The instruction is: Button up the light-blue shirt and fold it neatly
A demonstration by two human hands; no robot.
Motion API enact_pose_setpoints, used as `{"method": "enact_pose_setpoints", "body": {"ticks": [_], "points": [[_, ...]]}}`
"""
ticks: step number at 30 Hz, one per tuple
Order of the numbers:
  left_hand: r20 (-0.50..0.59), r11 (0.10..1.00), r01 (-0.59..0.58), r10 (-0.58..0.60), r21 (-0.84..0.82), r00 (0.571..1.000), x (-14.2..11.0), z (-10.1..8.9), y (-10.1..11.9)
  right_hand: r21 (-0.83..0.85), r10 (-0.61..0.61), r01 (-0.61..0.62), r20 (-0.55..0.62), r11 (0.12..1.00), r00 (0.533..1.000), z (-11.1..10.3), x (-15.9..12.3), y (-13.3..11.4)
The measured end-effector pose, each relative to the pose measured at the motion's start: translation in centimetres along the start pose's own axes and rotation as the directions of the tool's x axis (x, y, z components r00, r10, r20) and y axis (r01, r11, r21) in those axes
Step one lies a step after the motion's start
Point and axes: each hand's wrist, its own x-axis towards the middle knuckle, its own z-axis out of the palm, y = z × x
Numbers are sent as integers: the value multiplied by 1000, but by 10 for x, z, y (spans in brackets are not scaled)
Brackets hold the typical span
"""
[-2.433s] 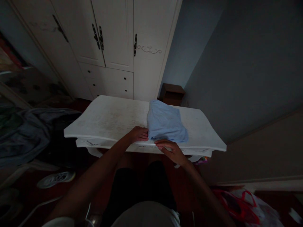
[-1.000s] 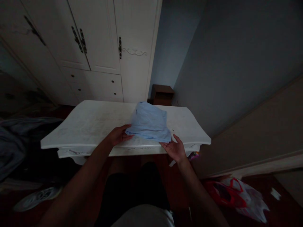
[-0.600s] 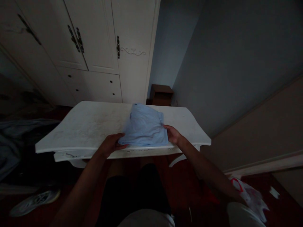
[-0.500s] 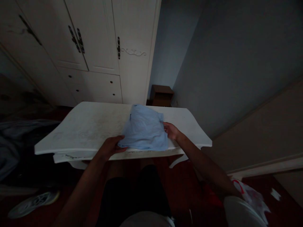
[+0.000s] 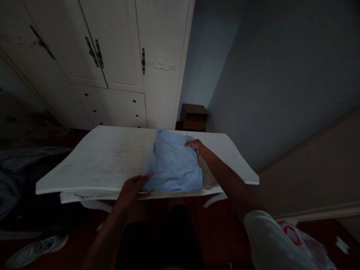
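A light blue folded garment (image 5: 176,165) lies as a wrinkled, roughly square bundle on the white table (image 5: 112,157), reaching to its front edge. At the near left corner of the cloth, my left hand (image 5: 134,189) has its thumb on top and its fingers below, pinching the corner. My right hand (image 5: 197,145) grips the far right edge of the bundle, with its fingertips bent over the cloth. What kind of garment it is does not show clearly in the dim light.
Behind the table stands a white wardrobe (image 5: 120,67) with dark handles. A small brown cabinet (image 5: 194,117) sits in the back corner. Dark cloth (image 5: 30,161) lies at left, a shoe (image 5: 38,249) on the floor below. At right is a plastic bag (image 5: 306,243).
My right hand has moved up along the right side of the garment, from beside its edge onto its far right part. My left hand stays at the near left corner. The view has shifted slightly.
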Motion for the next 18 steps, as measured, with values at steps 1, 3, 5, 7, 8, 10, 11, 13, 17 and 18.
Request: {"method": "enact_pose_setpoints", "body": {"ticks": [1, 3, 5, 7, 8, 10, 11, 13, 17, 18], "points": [[4, 1000, -1, 1, 5, 1000, 1, 1, -2, -39, -11, 9, -38, 999, 999, 1, 3, 0], [21, 1000, -7, 7, 2, 1000, 3, 5, -5, -102, -37, 28, -86, 994, 996, -1, 7, 0], [48, 1000, -1, 1, 1, 999, 5, 11, -8, -149, -59, 42, -109, 988, 992, -7, 9, -1], [83, 1000, 8, -8, 0, 996, 6, 22, -9, -188, -80, 55, -125, 981, 989, -18, 11, -3], [102, 1000, 17, -17, 0, 995, 7, 29, -10, -206, -90, 62, -132, 977, 987, -25, 13, -4], [126, 999, 36, -37, 8, 991, 9, 45, -10, -235, -109, 72, -148, 969, 983, -41, 17, -6], [134, 999, 45, -47, 17, 990, 12, 55, -11, -246, -117, 75, -159, 966, 980, -51, 20, -7], [149, 997, 60, -67, 48, 987, 18, 76, -13, -263, -131, 80, -180, 961, 975, -72, 25, -8], [187, 994, 71, -85, 84, 979, 34, 123, -15, -267, -159, 99, -214, 959, 964, -121, 37, -8], [198, 994, 77, -92, 84, 976, 37, 136, -14, -259, -170, 112, -214, 959, 962, -135, 39, -7]]}}
